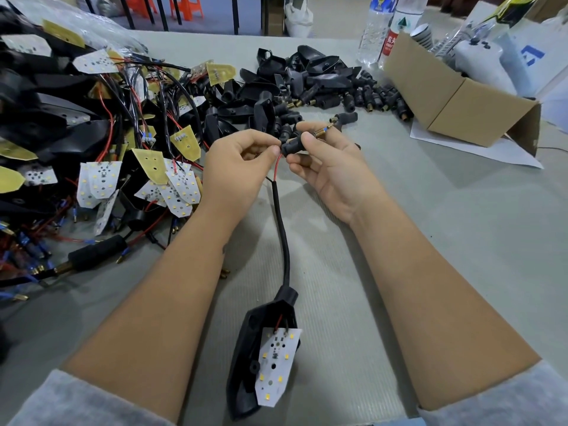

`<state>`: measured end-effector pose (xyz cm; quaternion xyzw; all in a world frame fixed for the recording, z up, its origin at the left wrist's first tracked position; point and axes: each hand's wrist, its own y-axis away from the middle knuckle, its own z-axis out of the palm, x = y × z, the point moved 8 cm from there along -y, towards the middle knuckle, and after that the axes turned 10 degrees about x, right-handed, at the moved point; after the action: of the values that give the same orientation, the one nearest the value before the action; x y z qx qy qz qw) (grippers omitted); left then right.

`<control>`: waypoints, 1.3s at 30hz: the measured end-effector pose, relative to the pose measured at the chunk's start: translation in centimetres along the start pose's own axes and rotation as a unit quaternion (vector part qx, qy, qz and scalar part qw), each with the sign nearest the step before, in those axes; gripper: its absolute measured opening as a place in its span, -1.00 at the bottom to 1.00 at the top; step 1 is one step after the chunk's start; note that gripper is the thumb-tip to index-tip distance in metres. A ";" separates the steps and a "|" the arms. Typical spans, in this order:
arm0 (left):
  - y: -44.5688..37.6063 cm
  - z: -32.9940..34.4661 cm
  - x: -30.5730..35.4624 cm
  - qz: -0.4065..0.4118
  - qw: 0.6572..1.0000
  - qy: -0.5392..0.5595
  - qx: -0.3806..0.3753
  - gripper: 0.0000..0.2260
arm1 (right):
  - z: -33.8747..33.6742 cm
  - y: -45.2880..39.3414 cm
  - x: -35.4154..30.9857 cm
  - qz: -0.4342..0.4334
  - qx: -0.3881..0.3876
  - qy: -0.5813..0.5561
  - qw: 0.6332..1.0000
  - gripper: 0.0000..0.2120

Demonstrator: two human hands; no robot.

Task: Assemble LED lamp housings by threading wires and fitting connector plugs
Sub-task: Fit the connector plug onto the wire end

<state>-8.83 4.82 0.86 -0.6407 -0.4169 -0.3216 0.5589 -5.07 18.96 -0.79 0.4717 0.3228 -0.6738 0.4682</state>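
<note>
Pinching hands (236,167) (325,167) at plug (292,148)

Two hands meet over a table, a plug between them.
Cable (281,216) runs from the grip back to the housing (246,358); wired boards (98,179) lie left, loose plugs (307,84) beyond, box (461,99) right.

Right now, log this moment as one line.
left hand: pinches red wire | right hand: holds connector plug | lamp housing: on table
</note>
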 end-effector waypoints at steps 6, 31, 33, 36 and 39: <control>0.1 0.0 0.3 -0.002 1.000 0.029 0.003 -0.82 | 0.1 0.0 0.0 -0.006 -0.001 -0.016 1.000 -0.80; 0.2 0.2 0.3 -0.034 0.999 0.033 -0.007 -0.87 | -0.2 -0.3 -0.1 -0.002 0.016 -0.062 0.998 -0.93; 0.1 0.2 -0.2 -0.058 0.998 0.027 0.002 -0.89 | -0.3 -0.3 -0.1 -0.002 0.028 -0.068 0.997 -0.94; 0.0 0.0 -0.9 -0.087 0.996 0.024 0.021 -0.89 | -0.6 -0.5 -0.1 -0.001 0.045 -0.081 0.996 -0.94; -0.1 -0.2 -0.9 -0.080 0.996 0.035 0.021 -0.89 | -0.6 -0.5 -0.1 -0.001 0.042 -0.081 0.996 -0.94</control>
<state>-9.29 4.45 0.11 -0.5818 -0.4539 -0.3780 0.5591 -5.31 19.69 -0.95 0.4344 0.2560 -0.7231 0.4722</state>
